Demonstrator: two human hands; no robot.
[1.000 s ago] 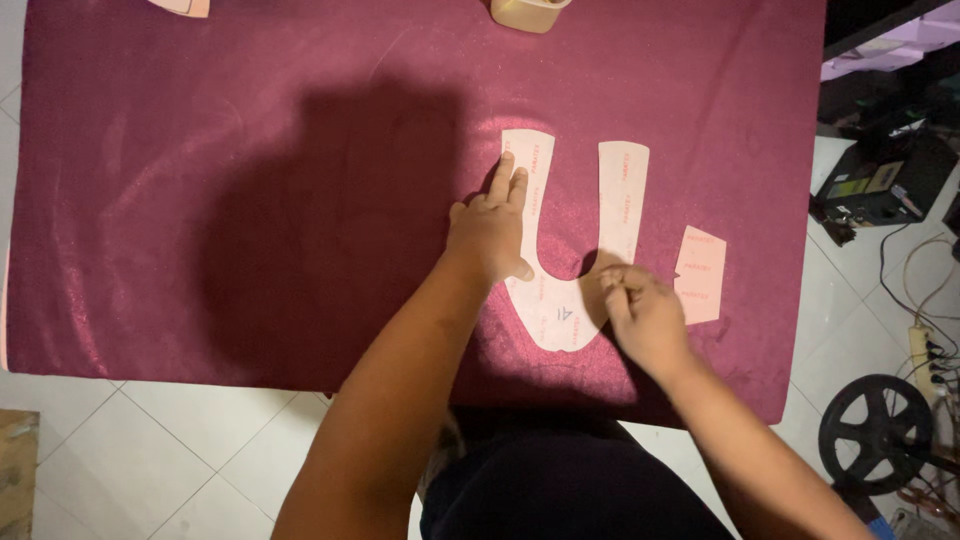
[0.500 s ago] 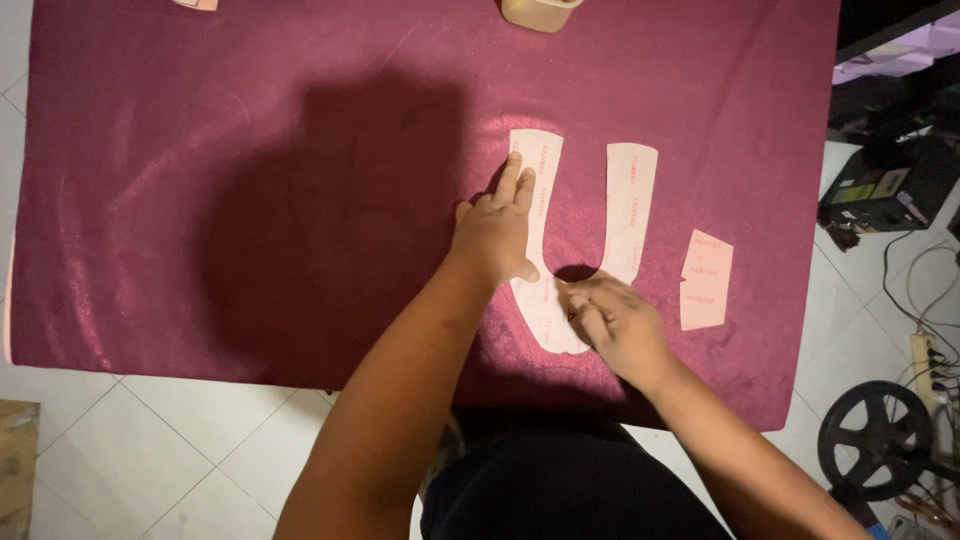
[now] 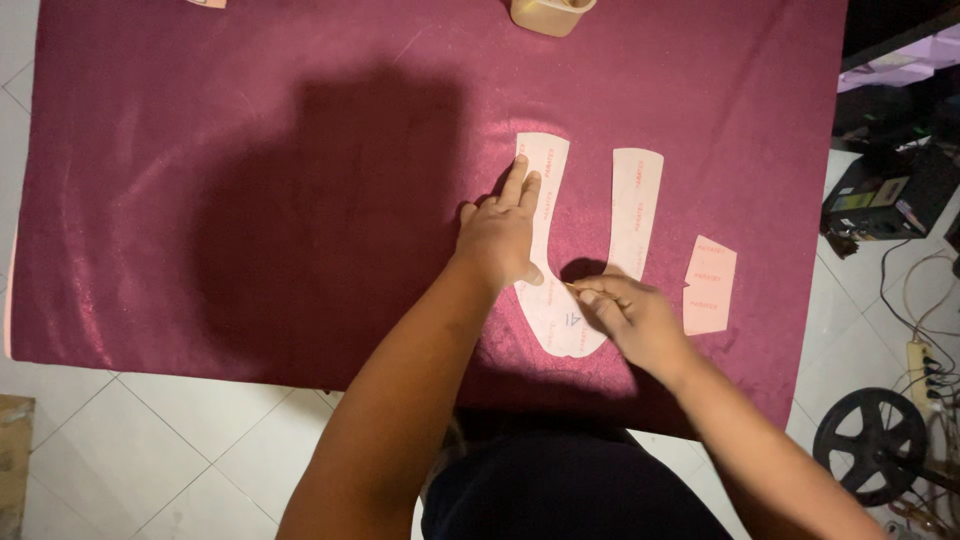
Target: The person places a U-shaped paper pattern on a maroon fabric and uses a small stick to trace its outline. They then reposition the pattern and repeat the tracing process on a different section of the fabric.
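A pale U-shaped paper pattern piece [image 3: 636, 205] lies flat on a maroon cloth [image 3: 250, 200]. My left hand [image 3: 500, 232] presses its left arm down, fingers spread flat. My right hand [image 3: 630, 318] rests over the bottom curve of the pattern, fingers pinched together on something thin and small at the inner edge; what it is I cannot make out. A smaller pale paper piece [image 3: 708, 284] lies just right of the pattern.
A tan container [image 3: 550, 14] stands at the cloth's far edge. Another pale scrap [image 3: 205, 3] shows at the top left. Right of the table are black boxes [image 3: 885, 195], cables and a black reel [image 3: 870, 445] on the tiled floor.
My right hand has slid left along the bottom curve of the pattern, from near the small piece to the inner bend. My left hand has stayed pressed in place.
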